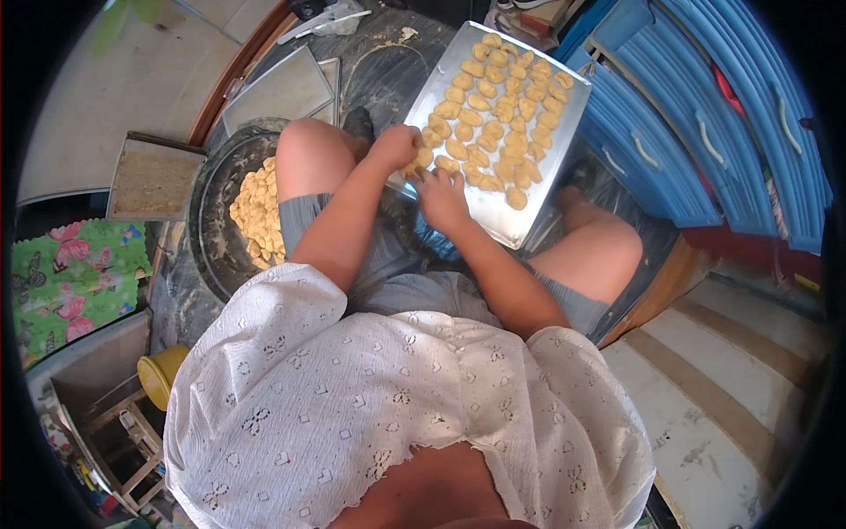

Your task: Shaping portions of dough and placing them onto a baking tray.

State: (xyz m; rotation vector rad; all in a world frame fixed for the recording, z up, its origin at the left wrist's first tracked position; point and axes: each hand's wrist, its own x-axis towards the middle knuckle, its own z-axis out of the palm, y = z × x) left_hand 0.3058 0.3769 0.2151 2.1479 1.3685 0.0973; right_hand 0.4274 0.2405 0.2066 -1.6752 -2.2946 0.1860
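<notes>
A silver metal tray tilts across the space in front of my legs, bearing rows of small yellowish dough pieces. At its near left corner, my left hand is closed, its fingers curled against a dough piece. My right hand reaches in just beside it, with bent fingers closed on the same piece. My fingers partly hide that piece. Left of my bent leg sits a wide black basin holding a heap of similar dough pieces.
Flat rectangular trays lie behind the basin, near a brown-topped board. Blue drawers with white handles stand close on the right, above light steps. A yellow container and green floral cloth are at left.
</notes>
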